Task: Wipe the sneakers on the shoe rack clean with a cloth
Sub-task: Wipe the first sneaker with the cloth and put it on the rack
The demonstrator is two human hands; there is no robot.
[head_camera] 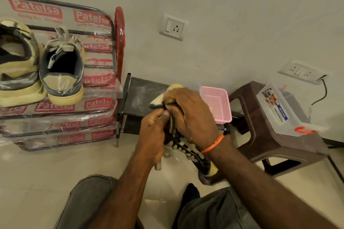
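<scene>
A dark sneaker with pale laces and a yellowish sole is being held up in front of the person's lap, at about the centre of the view, its toe pointing toward twelve o'clock and its heel toward five. It is likely handling as a light thing with a soft, yielding upper and a stiffer sole, so the sole edge and the heel are probably the firmest places to take hold while the upper gets rubbed. The left hand is curling round the near side of the shoe from seven o'clock, thumb pressing on top. The right hand is arching over the toe end from four o'clock, fingers bent down onto it; whether a cloth is bunched under those fingers is not clear. Both forearms are reaching forward over the knees. At nine to ten o'clock, the shoe rack, wrapped in printed plastic, is carrying two more sneakers side by side. Just past the hands at one o'clock a pink basket is sitting, and at three o'clock a brown stool is bearing a clear plastic box.
</scene>
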